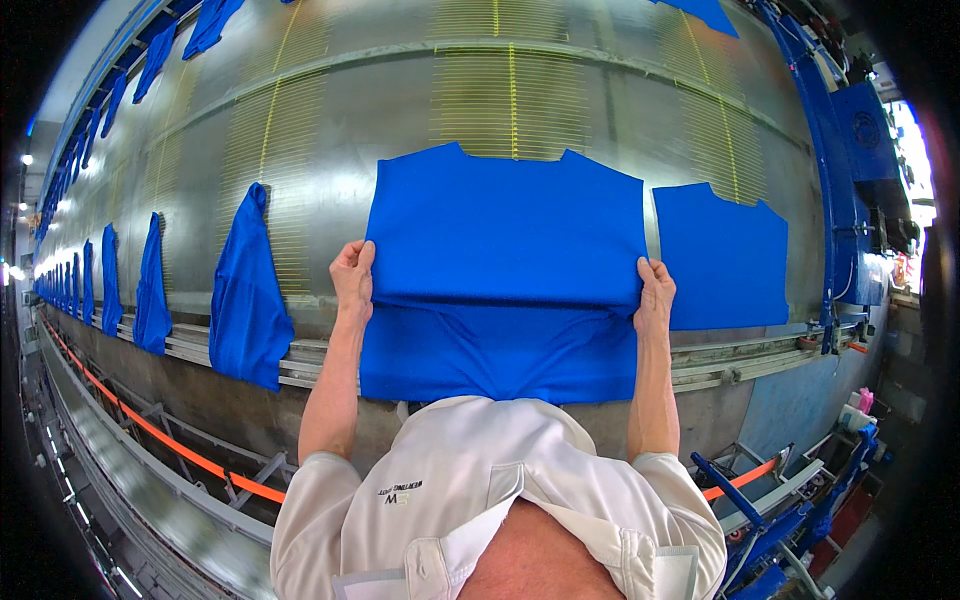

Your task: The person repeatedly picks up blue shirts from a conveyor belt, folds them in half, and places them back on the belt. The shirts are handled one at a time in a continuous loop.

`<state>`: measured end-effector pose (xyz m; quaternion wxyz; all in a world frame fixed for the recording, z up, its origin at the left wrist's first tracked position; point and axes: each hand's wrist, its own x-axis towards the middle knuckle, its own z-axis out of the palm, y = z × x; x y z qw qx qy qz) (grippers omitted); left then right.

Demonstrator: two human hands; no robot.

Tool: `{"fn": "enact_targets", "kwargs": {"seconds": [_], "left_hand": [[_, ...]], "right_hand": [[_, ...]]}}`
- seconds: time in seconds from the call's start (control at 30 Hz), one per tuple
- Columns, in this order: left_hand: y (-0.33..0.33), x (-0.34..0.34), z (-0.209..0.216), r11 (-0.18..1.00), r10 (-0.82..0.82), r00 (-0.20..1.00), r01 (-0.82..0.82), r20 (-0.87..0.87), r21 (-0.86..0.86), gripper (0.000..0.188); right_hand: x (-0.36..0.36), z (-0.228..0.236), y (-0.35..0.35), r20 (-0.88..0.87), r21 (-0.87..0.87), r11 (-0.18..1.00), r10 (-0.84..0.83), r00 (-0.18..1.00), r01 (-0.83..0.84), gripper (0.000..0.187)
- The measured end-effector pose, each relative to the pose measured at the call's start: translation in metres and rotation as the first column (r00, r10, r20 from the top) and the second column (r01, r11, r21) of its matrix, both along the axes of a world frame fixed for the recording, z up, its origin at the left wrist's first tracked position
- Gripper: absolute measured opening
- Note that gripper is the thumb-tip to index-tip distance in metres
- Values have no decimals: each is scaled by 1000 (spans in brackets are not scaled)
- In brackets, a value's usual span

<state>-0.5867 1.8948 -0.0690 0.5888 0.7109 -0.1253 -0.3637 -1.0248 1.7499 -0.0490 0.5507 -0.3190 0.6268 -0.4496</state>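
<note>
A large blue fabric panel (508,225), cut with shoulder slopes and a neckline at its far edge, lies on the long metal table (380,120) before me. My left hand (353,272) pinches its left side edge between thumb and fingers. At the opposite edge my right hand (655,288) pinches the cloth at about the same height. Between my hands the fabric forms a crosswise fold, and its near part hangs over the table's edge against my body. Just right of it a second blue fabric panel (725,260) lies flat.
Leftward along the near edge, several blue fabric pieces (250,290) hang or lie in a row. Yellow ruled markings (514,100) cross the table. A blue machine frame (855,190) stands at the right end. An orange rail (170,447) runs low at the left.
</note>
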Motion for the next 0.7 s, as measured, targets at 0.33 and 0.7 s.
{"fn": "enact_targets", "kwargs": {"seconds": [0.33, 0.7], "left_hand": [[9, 0, -5, 1000, -16, 1000, 16, 2, 4, 17], [22, -4, -4, 999, -33, 999, 32, 25, 19, 16]], "right_hand": [[-3, -6, 6, 5, 16, 1000, -7, 1000, 7, 20], [-10, -7, 20, -7, 25, 1000, -1, 1000, 1, 23]]}}
